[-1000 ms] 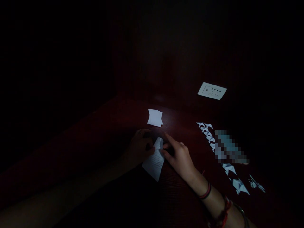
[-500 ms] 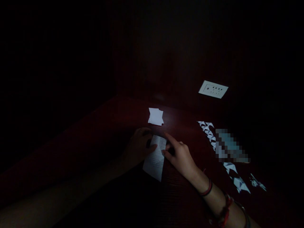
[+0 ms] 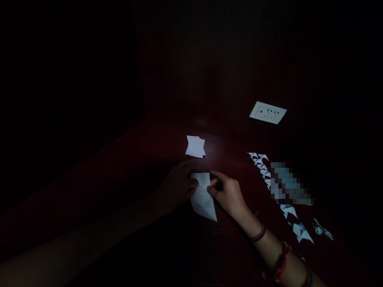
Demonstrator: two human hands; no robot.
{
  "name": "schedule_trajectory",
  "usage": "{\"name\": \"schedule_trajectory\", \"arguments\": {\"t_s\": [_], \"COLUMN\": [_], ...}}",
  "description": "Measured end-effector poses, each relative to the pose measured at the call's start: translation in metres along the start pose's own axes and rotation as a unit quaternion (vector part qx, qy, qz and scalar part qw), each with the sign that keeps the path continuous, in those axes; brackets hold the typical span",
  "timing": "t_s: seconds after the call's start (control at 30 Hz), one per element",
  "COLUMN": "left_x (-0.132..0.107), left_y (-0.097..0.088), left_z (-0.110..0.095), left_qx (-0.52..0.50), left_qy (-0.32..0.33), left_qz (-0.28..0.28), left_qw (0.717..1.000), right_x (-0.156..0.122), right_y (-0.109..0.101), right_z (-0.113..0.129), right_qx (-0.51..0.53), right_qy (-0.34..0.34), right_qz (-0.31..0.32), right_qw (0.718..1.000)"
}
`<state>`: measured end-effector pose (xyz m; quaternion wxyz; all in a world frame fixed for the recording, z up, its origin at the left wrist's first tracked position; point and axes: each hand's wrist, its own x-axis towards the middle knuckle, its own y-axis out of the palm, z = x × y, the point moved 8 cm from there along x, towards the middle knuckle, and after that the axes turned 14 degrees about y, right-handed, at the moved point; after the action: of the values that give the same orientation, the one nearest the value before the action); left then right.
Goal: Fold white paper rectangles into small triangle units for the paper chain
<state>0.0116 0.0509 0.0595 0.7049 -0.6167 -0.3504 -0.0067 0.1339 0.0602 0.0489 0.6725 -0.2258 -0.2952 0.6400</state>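
The scene is very dark. A small white slip of paper (image 3: 203,197) with faint writing lies on a dark red table (image 3: 143,159), narrowing to a point toward me. My left hand (image 3: 176,185) pinches its left upper edge, fingers curled. My right hand (image 3: 229,193) pinches its right upper edge with thumb and fingers closed; the wrist wears red and dark bands. Both hands rest low on the table.
A small stack of white paper pieces (image 3: 195,146) lies just beyond the hands. A row of folded black-and-white paper triangles (image 3: 291,209) runs along the right. A white wall socket (image 3: 267,113) sits on the dark panel behind.
The slip has turned, its lower end swinging rightward into a point. My right forefinger, stretched out before, has curled in onto the paper. My left hand barely moved.
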Motion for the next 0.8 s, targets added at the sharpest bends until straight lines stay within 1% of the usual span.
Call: {"name": "schedule_trajectory", "arguments": {"t_s": [0.27, 0.43, 0.53, 0.7, 0.8], "left_x": [-0.003, -0.005, -0.007, -0.013, -0.016], "left_y": [0.003, 0.005, 0.007, 0.006, 0.012], "left_z": [0.005, 0.008, 0.012, 0.024, 0.031], "left_qx": [0.014, 0.028, 0.027, 0.033, 0.031], "left_qy": [-0.025, -0.029, -0.036, -0.087, -0.104], "left_qz": [0.019, 0.018, 0.006, -0.029, -0.029], "left_qw": [0.999, 0.999, 0.999, 0.995, 0.994], "right_x": [-0.005, -0.008, -0.008, -0.005, -0.003], "right_y": [0.007, 0.011, 0.010, 0.007, 0.006], "right_z": [0.011, 0.015, 0.016, 0.015, 0.013], "right_qx": [-0.034, -0.043, -0.060, -0.090, -0.079], "right_qy": [-0.074, -0.111, -0.117, -0.115, -0.113], "right_qz": [0.041, 0.069, 0.057, 0.018, 0.015], "right_qw": [0.996, 0.990, 0.990, 0.989, 0.990]}}
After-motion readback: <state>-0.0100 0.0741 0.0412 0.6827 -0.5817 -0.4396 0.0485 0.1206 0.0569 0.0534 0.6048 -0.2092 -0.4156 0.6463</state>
